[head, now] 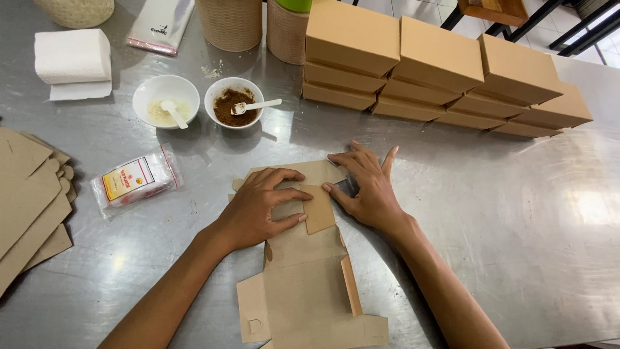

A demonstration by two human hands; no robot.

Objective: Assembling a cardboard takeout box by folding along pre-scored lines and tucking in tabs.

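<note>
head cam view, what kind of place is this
Probably a small food-packing workspace. Both hands press a flat cardboard box blank on a steel table, beside stacked finished boxes and two bowls of powder.

Bare desk [516, 213] lies open to the right of the right hand [368, 190]. Stacked boxes [439, 71] wall off the far side. Two bowls [200, 100] and a packet [135, 181] crowd the left hand [258, 210]; flat cardboard [29, 200] blocks the left edge.

Stacked tan boxes [439, 71] line the steel table's far side; a red-and-yellow-labelled clear packet [134, 183] lies left, another, possibly empty, [160, 24] beyond.
</note>
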